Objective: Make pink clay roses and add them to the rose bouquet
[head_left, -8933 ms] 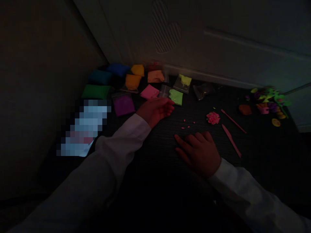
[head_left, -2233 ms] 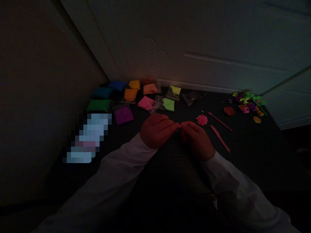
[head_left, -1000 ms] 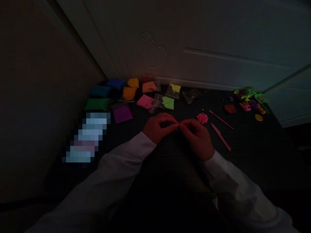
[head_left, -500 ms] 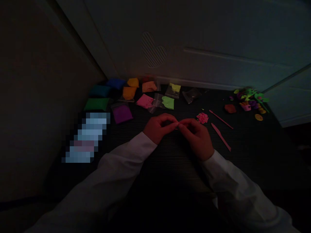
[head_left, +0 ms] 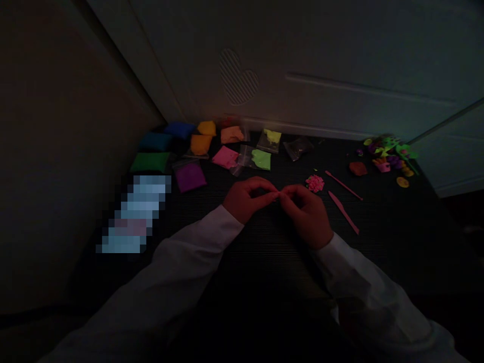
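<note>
My left hand (head_left: 249, 198) and my right hand (head_left: 307, 214) meet fingertip to fingertip above the dark table, both closed in a pinch. Between the tips shows a small bit of pink clay (head_left: 279, 195), mostly covered by the fingers and dim in the low light. Just beyond my right hand lies a pink clay flower (head_left: 314, 183) made of many little petals, with touches of green. To its right rest a thin pink modelling stick (head_left: 344, 185) and a pink clay knife (head_left: 344, 212).
Along the back lie bags of coloured clay, among them pink (head_left: 226, 157), light green (head_left: 261, 160) and purple (head_left: 190, 176). A lit phone with a blurred screen (head_left: 136, 214) is at left. Small clay figures (head_left: 393, 154) and a reddish lump (head_left: 357, 168) sit far right. A wall (head_left: 340, 60) stands behind.
The fingertips have shifted very slightly, and a little more of the pink bit shows between them. Everything on the table stays in place.
</note>
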Available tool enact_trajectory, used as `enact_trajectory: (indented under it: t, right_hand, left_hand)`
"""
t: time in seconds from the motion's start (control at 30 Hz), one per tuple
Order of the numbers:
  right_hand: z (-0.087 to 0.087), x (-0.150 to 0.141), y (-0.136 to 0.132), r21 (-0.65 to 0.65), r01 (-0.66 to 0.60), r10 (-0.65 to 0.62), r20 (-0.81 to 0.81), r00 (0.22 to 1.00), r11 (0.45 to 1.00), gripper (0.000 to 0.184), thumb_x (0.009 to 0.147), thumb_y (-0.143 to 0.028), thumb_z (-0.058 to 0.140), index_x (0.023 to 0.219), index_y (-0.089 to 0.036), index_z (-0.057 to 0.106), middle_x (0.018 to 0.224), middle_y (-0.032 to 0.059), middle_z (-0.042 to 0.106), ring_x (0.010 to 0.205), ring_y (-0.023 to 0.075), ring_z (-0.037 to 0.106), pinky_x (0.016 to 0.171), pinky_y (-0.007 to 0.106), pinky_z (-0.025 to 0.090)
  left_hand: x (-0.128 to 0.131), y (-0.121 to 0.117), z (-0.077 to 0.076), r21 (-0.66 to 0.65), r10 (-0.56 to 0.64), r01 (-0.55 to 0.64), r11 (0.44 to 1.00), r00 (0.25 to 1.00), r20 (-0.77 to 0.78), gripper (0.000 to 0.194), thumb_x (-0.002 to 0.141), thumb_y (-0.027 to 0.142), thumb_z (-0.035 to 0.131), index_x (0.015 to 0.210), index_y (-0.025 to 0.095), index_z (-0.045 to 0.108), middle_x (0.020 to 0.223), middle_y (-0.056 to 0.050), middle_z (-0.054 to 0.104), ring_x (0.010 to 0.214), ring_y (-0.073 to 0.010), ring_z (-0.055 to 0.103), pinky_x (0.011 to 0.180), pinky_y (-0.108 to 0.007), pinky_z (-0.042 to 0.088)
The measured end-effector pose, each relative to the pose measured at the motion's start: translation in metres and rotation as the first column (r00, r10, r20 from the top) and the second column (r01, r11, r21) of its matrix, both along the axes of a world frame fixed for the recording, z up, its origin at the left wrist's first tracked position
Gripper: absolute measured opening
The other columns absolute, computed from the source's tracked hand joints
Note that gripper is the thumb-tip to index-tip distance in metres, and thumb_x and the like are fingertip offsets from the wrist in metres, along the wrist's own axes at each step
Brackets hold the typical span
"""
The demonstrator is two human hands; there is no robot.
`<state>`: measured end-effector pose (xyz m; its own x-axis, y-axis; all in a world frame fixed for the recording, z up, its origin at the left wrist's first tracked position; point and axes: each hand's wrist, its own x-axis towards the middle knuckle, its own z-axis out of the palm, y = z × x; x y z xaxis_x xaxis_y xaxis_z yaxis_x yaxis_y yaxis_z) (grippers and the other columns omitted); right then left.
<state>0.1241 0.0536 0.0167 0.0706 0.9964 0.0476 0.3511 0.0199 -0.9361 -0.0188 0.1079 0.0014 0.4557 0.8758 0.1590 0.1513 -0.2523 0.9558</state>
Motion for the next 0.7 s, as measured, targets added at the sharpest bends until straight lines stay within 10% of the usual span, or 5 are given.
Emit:
enact_trajectory:
  t: [0.7]
  right_hand:
    - [-0.0016,0.0012,-0.0005,0.006,0.010,-0.009,-0.043,0.999,1.000,0.019,0.077,-0.033,0.047,0.087,-0.018,0.053,0.071,-0.0012,0.052,0.062,0.0085,0.045,0.056,0.021,0.036]
  left_hand:
    - [-0.0007,0.0013,0.0020,-0.069,0.002,0.001,0.998,0.999,0.042,0.018,0.067,0.031,0.059,0.075,0.016,0.062,0.078,-0.001,0.060,0.075,-0.0117,0.055,0.070,-0.024,0.042]
